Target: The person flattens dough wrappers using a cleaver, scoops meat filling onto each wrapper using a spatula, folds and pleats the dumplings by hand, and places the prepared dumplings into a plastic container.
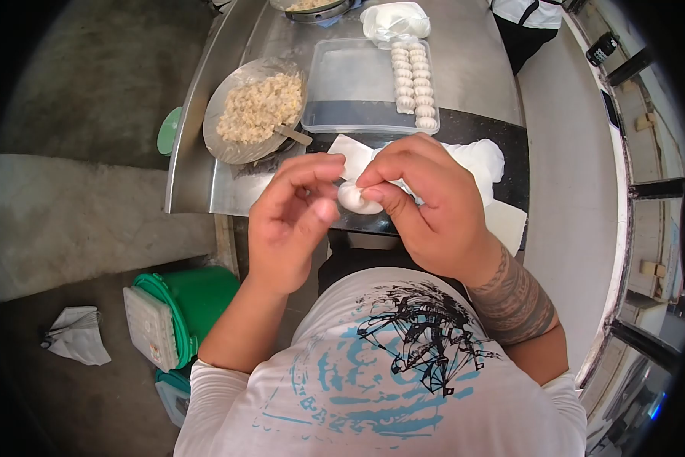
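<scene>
A round white dumpling (355,199) hangs in front of my chest, with the thumb and index finger of my right hand (426,183) pinching its gathered top. My left hand (290,217) is beside it, fingers curved and thumb apart, holding nothing; whether a fingertip brushes the dough I cannot tell. Beyond my hands, a clear plastic tray (348,84) carries two rows of pleated dumplings (414,80) along its right side. A bowl (219,148) of crumbly pale filling (255,107) stands to the left, a flat-handled utensil (293,135) resting in it.
White wrapped bundles lie on the metal table (472,68): a plastic one (395,21) behind the tray and a cloth-like one (483,164) near my right hand. Another bowl (312,9) sits at the far edge. Green buckets (205,301) stand on the floor at left. Another person (526,30) stands at the far right.
</scene>
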